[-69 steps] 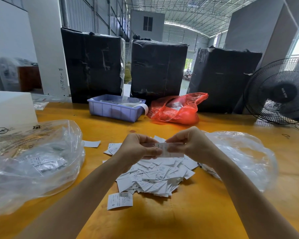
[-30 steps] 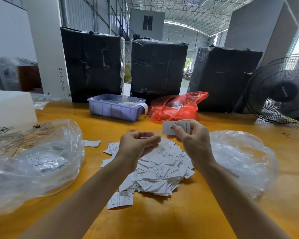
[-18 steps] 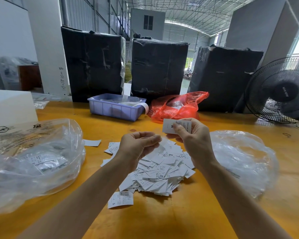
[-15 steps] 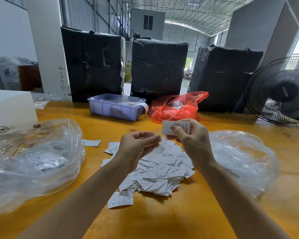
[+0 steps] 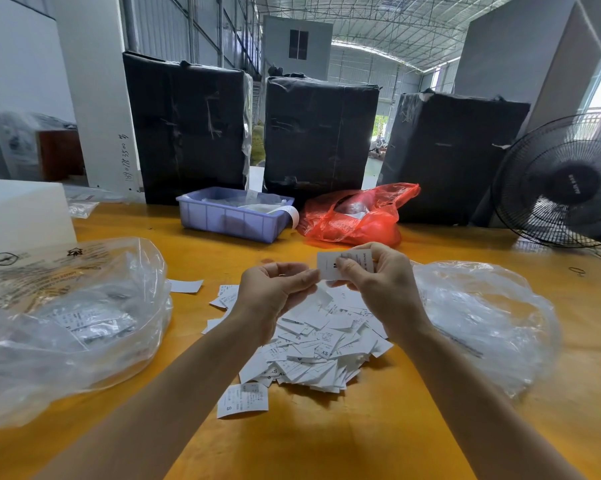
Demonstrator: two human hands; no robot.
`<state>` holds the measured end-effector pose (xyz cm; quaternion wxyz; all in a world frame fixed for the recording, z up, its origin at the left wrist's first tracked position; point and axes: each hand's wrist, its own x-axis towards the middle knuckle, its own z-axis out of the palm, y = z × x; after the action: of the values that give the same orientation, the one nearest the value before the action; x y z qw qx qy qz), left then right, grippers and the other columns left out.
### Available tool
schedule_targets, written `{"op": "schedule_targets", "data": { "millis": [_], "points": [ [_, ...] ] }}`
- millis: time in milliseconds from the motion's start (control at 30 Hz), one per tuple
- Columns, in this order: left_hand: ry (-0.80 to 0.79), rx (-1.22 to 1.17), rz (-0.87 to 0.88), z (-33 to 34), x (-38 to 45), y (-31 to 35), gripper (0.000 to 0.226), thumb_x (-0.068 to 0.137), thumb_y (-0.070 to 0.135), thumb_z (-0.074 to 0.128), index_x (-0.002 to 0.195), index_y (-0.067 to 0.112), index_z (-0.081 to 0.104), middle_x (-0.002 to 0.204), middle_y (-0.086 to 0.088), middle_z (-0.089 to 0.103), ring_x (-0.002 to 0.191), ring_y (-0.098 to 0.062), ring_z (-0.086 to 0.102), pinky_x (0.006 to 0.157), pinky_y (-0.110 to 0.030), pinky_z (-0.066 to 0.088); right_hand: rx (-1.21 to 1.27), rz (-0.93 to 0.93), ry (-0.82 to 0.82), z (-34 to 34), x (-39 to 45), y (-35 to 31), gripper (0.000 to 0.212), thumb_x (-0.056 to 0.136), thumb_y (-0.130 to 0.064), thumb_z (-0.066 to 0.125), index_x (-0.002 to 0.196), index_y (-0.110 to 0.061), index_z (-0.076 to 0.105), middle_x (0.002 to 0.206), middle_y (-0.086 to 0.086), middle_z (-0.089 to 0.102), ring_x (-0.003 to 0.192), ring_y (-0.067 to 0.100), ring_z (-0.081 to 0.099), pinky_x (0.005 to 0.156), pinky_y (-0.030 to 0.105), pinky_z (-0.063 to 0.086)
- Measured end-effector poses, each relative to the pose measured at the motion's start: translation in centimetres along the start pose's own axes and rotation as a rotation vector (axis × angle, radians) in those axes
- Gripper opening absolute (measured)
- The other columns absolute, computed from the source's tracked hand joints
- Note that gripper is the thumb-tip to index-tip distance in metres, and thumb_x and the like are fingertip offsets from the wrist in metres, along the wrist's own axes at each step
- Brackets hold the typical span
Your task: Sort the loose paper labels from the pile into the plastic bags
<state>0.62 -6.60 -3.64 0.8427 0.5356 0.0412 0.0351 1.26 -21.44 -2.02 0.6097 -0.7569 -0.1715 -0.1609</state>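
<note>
Label in hand: I pinch one white label (image 5: 330, 266) between my right thumb and fingers (image 5: 348, 269), upright, print facing me; the big letter by my thumb looks like an M, half covered.

Right hand (image 5: 382, 285): curled tight round the label, lifted clear above the pile.

Left hand (image 5: 275, 292): fingers loosely curled, thumb tip close to the label's left edge; whether it holds a slip of its own I cannot tell.

Pile (image 5: 313, 341): directly below both hands, loose labels overlapping, XS and S marks showing; one S label (image 5: 242, 399) lies apart, nearer my body than the pile.

Left bag (image 5: 67, 317): well out past my left hand, mouth slumped, labels already inside.

Right bag (image 5: 482, 320): just past my right wrist, crumpled low; I cannot see where it opens.

Risk, misread: my thumb hides part of the size mark, so I could send this label to the wrong bag.

Risk, doubles: the paper is thin, so a second label could cling behind this one unseen.

Risk, bag mouth: with the film collapsed, a dropped label may slide off onto the table (image 5: 326, 445).

Risk, draught: a fan (image 5: 565, 183) stands far beyond my right hand; if running, it could scatter the pile.
</note>
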Motion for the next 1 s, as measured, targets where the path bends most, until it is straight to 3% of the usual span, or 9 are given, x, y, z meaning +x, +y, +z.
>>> {"op": "schedule_targets", "data": {
  "millis": [133,267,400,500,667,833,1000],
  "points": [
    [0.023,-0.020,0.029,0.0,0.1,-0.1,0.017,0.070,-0.004,0.073,0.082,0.001,0.063,0.075,-0.011,0.068,0.056,-0.013,0.068,0.051,-0.016,0.052,-0.036,0.052,-0.039,-0.5,0.1,-0.2,0.008,0.083,-0.001,0.066,0.078,-0.001,0.060,0.072,0.010,0.062,0.052,-0.001,0.061,0.047,0.010,0.044],
    [0.007,-0.012,0.030,0.0,0.1,-0.1,0.018,0.068,-0.003,0.074,0.082,0.000,0.063,0.077,-0.013,0.068,0.058,-0.014,0.069,0.052,-0.016,0.053,-0.021,0.137,-0.120,-0.9,0.3,-0.3,0.007,0.081,-0.001,0.069,0.080,0.000,0.062,0.071,0.012,0.064,0.052,0.007,0.064,0.049,0.016,0.046],
    [0.001,0.042,0.032,0.0,0.1,-0.2,0.024,0.063,0.002,0.078,0.082,0.003,0.065,0.074,-0.010,0.069,0.061,-0.015,0.068,0.055,-0.017,0.054,0.020,0.130,-0.015,-1.1,0.5,-0.1,0.006,0.085,-0.005,0.066,0.087,0.000,0.062,0.080,0.016,0.068,0.059,0.016,0.069,0.050,0.017,0.049],
    [-0.004,0.063,0.037,0.0,0.0,-0.1,0.031,0.056,0.008,0.079,0.084,0.004,0.065,0.073,-0.008,0.069,0.060,-0.012,0.067,0.053,-0.017,0.053,0.027,0.138,-0.055,-1.2,0.5,-0.3,0.007,0.084,-0.005,0.067,0.087,-0.003,0.061,0.079,0.012,0.068,0.062,0.018,0.071,0.053,0.018,0.052],
    [-0.008,0.013,0.040,0.1,0.1,-0.3,0.023,0.063,-0.003,0.076,0.082,0.003,0.064,0.072,-0.006,0.069,0.062,-0.014,0.067,0.057,-0.018,0.055,0.007,0.039,0.074,-1.0,0.4,-0.5,0.011,0.082,-0.003,0.068,0.082,-0.009,0.059,0.089,0.023,0.065,0.077,0.034,0.068,0.055,0.018,0.052],
    [-0.027,0.028,0.053,0.1,0.1,-0.4,0.021,0.067,-0.005,0.075,0.082,0.004,0.064,0.069,-0.004,0.070,0.062,-0.013,0.068,0.059,-0.018,0.056,0.079,-0.005,0.104,-0.8,0.2,-0.5,0.013,0.083,-0.004,0.068,0.083,-0.011,0.057,0.086,0.016,0.066,0.068,0.019,0.071,0.052,0.012,0.047],
    [-0.033,0.018,0.054,0.0,0.1,-0.5,0.022,0.065,-0.003,0.076,0.083,0.004,0.064,0.070,-0.004,0.070,0.064,-0.015,0.068,0.059,-0.018,0.056,0.049,-0.015,0.081,-0.5,0.2,-0.3,0.014,0.083,-0.005,0.068,0.081,-0.013,0.057,0.084,0.013,0.066,0.069,0.019,0.071,0.054,0.014,0.050]
  ]
}}
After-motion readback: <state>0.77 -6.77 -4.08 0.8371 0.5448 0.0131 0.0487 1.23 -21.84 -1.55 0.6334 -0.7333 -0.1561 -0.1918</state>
